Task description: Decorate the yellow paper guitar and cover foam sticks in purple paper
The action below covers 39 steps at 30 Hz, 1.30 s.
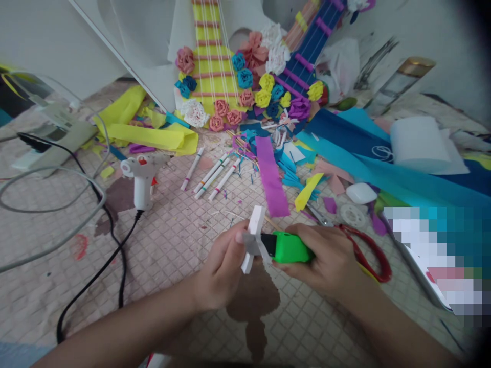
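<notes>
My left hand [226, 266] pinches a small white strip [255, 221], perhaps foam board, held above the table. My right hand [322, 255] is closed around a green cutter knife [291, 247] with a black neck. Its grey blade end meets the white strip beside my left thumb; how deep it goes I cannot tell. Just right of my right hand lie scissors [378, 260] with red handles, partly covered by that hand. A purple paper strip [272, 176] lies beyond both hands.
A white glue gun [142, 184] stands at left among cables. Several white sticks [213, 176] lie mid-table. Behind are a yellow paper guitar [215, 66] and a blue one [307, 66] with paper flowers. At right are a white roll [420, 145], blue paper [345, 133] and a blurred-out device [418, 266].
</notes>
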Motion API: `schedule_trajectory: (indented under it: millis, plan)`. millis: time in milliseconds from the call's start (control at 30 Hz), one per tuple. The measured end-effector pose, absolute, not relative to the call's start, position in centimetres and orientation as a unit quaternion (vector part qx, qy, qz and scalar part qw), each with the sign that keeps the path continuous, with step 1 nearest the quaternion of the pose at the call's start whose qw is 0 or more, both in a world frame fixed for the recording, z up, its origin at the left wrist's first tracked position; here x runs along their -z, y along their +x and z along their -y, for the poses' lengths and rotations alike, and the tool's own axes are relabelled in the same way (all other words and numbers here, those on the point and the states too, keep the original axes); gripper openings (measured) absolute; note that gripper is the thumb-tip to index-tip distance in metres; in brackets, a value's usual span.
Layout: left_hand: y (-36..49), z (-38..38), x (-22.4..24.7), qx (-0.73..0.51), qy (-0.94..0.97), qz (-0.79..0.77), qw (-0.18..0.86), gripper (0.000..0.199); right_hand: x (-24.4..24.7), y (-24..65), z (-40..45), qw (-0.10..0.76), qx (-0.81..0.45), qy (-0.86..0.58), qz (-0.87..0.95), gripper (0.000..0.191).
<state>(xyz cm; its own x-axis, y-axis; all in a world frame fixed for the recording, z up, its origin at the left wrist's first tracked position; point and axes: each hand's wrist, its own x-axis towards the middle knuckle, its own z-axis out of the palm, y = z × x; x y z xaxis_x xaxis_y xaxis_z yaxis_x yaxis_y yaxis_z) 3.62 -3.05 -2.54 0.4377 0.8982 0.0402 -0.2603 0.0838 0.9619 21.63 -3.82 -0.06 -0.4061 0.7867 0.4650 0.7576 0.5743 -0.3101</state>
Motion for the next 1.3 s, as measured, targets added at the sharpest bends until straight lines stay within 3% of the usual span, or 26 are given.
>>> schedule_trajectory:
  millis: [433,700,1300]
  plan:
    - [3.4,3.5,1.8,-0.445,0.510,-0.274,0.683,0.041,0.5,22.0,3.7,0.301,-0.026,-0.458,0.836,0.038]
    - [3.3,3.1,2.8,-0.445,0.554,-0.302,0.635,0.043,0.5,21.9,3.7,0.290,-0.031,-0.451,0.844,0.041]
    - [3.1,3.4,1.9,-0.444,0.517,-0.291,0.672,0.040,0.8,22.2,3.8,0.298,-0.018,-0.454,0.839,0.037]
